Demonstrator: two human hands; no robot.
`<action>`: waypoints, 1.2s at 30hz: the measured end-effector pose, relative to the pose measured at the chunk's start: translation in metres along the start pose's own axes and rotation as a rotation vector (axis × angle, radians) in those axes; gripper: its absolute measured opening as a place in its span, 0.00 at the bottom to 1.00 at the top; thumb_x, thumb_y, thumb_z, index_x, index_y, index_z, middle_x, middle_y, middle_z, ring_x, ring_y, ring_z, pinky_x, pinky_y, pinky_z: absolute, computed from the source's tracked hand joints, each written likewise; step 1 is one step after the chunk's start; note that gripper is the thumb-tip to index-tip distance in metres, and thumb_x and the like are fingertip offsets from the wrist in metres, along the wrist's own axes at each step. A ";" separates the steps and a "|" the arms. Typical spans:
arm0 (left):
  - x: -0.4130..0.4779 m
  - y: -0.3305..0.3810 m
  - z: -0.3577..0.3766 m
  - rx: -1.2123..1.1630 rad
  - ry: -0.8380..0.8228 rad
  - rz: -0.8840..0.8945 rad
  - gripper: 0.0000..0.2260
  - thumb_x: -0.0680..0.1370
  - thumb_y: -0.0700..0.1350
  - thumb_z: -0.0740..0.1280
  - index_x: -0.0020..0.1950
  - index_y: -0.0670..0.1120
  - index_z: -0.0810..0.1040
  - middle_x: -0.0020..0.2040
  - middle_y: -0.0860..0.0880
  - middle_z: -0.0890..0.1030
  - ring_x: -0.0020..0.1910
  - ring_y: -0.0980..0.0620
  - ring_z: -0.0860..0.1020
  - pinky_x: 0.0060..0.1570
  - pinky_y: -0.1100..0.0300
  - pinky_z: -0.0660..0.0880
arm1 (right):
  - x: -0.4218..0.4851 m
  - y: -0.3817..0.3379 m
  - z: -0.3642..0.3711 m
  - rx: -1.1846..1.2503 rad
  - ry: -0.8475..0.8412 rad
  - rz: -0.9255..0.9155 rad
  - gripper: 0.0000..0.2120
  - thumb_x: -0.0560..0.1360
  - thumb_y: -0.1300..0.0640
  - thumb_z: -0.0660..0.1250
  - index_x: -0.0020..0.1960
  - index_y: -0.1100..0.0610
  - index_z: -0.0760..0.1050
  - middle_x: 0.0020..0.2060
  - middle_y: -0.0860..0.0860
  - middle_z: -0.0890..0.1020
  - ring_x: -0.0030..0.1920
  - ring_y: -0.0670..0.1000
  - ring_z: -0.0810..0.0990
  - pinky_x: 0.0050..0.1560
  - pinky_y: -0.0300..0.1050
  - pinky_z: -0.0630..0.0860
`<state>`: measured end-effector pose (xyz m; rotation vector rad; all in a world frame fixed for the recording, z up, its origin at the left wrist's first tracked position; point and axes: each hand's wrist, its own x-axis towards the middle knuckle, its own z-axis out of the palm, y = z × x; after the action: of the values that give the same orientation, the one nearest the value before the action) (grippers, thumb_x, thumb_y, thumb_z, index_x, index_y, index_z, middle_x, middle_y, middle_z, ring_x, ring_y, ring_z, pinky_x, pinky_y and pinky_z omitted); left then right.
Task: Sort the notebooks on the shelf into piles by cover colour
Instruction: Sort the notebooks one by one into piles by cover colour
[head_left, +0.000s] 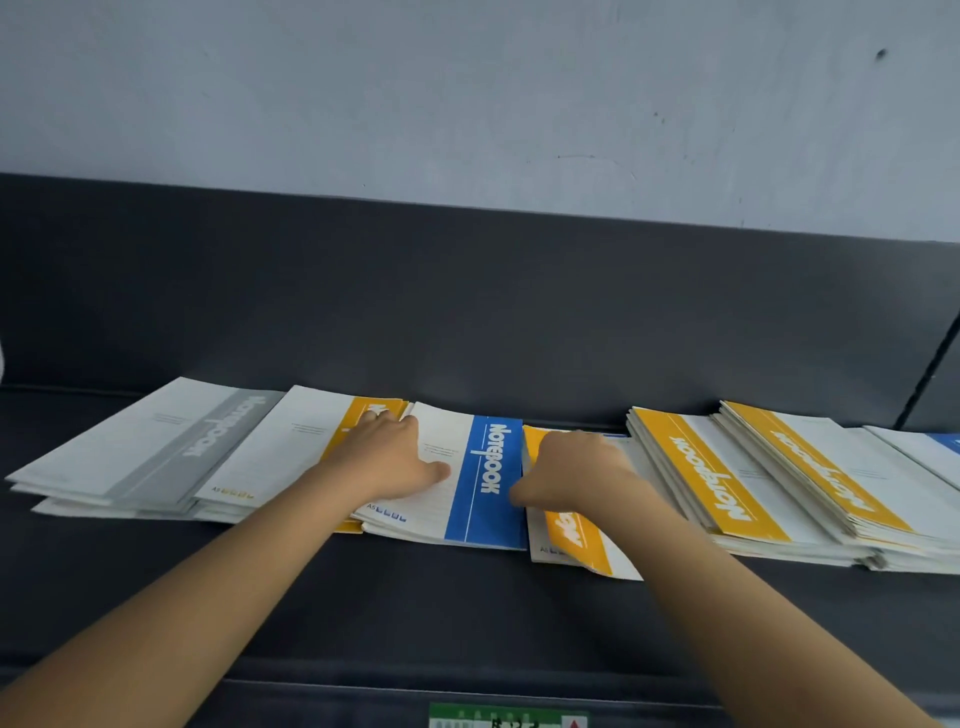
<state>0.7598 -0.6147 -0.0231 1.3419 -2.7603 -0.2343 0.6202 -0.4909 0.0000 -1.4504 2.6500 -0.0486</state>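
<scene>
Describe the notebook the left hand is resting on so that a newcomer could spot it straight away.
Start at the dark shelf and find the middle of the row lying on it. There, under the left hand, lies the blue-banded notebook. It shows a blue band, while the yellow-banded neighbours sit on both sides.

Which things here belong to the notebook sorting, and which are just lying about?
For the job: grey notebook pile, blue notebook, yellow notebook under the right hand, yellow piles on the right.
Just lying about: green label at the bottom.
</scene>
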 end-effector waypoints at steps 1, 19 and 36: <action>0.000 0.001 0.000 -0.006 0.008 -0.004 0.31 0.77 0.63 0.62 0.73 0.45 0.65 0.73 0.45 0.67 0.73 0.45 0.62 0.67 0.52 0.64 | 0.000 0.000 -0.002 0.018 0.028 -0.007 0.13 0.72 0.50 0.65 0.36 0.56 0.66 0.35 0.50 0.73 0.32 0.46 0.69 0.29 0.37 0.66; 0.012 -0.071 -0.050 -1.816 -0.150 -0.215 0.21 0.76 0.50 0.69 0.62 0.37 0.76 0.54 0.34 0.81 0.48 0.40 0.84 0.38 0.53 0.82 | -0.023 -0.047 -0.061 0.390 0.466 -0.676 0.12 0.74 0.62 0.62 0.51 0.52 0.81 0.43 0.44 0.83 0.42 0.47 0.80 0.38 0.41 0.79; 0.028 -0.174 -0.071 -0.716 -0.351 0.034 0.11 0.71 0.39 0.76 0.52 0.44 0.82 0.45 0.51 0.86 0.43 0.53 0.85 0.36 0.63 0.78 | 0.058 -0.118 0.005 0.231 0.060 -0.335 0.14 0.76 0.61 0.65 0.59 0.49 0.79 0.66 0.47 0.74 0.65 0.49 0.72 0.63 0.42 0.70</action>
<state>0.8866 -0.7501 0.0180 1.1189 -2.5043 -1.4077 0.6888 -0.6036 -0.0005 -1.8112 2.3179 -0.4196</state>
